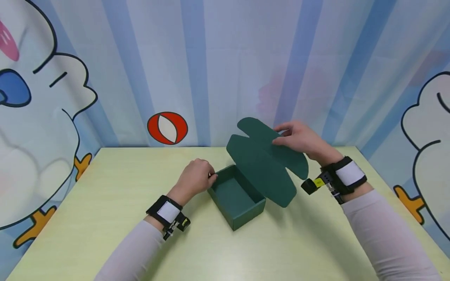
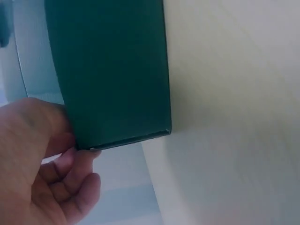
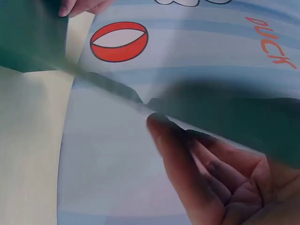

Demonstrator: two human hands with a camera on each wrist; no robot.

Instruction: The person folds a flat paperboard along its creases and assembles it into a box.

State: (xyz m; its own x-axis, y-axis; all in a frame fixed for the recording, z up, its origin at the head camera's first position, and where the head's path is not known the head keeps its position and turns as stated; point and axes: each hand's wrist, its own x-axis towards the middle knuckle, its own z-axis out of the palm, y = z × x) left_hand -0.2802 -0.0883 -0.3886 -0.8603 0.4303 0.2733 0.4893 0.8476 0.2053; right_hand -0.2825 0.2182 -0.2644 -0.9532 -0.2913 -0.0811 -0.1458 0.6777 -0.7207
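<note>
A dark green cardboard box (image 1: 247, 216) sits on the table with its hinged lid (image 1: 261, 169) raised and leaning to the right. The inside of the box shows only its bare green floor. My left hand (image 1: 195, 175) pinches the far left corner of the box wall between thumb and curled fingers. In the left wrist view, that same hand (image 2: 56, 164) grips the corner beside the green side wall. Up at the lid's outer flap, my right hand (image 1: 302, 138) holds the edge with thumb and fingers. The right wrist view has these fingers (image 3: 176, 159) against the flap, partly shadowed.
The pale yellow table (image 1: 105, 203) ends at a striped blue curtain (image 1: 225, 78) close behind the box. Cartoon figures and a red-and-white ball (image 1: 167, 128) are printed on the curtain. A strapped camera (image 1: 313, 185) sits on the right wrist near the lid.
</note>
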